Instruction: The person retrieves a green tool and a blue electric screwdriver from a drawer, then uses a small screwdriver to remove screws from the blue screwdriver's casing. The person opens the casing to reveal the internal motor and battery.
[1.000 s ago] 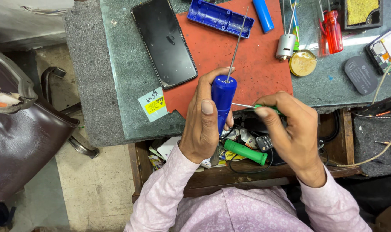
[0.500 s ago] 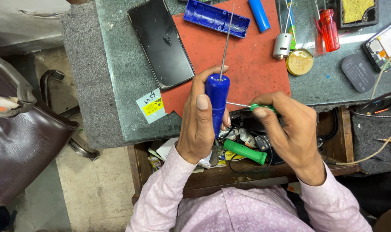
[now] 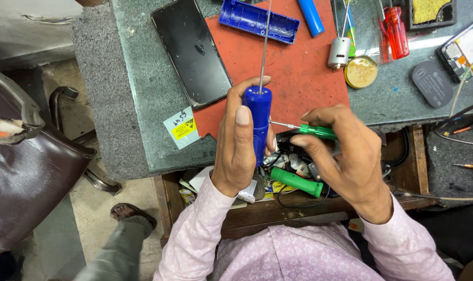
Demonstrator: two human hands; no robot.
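Screwdriver point(image 3: 313, 131) pinched in my right hand point(image 3: 345, 156), tip at the blue tool's point(image 3: 258, 122) side; left hand point(image 3: 239, 151) clenched round it, above the drawer. Best held plumb, turned gently.

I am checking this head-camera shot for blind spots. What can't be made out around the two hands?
- Where the green screwdriver tip meets the blue cylinder: too small, and the left hand covers that side.
- The screwdriver's handle end: hidden inside the right hand.
- The thin metal rod on the cylinder: its top is cut off by the upper edge.
- The open drawer: both hands hide most of its contents.
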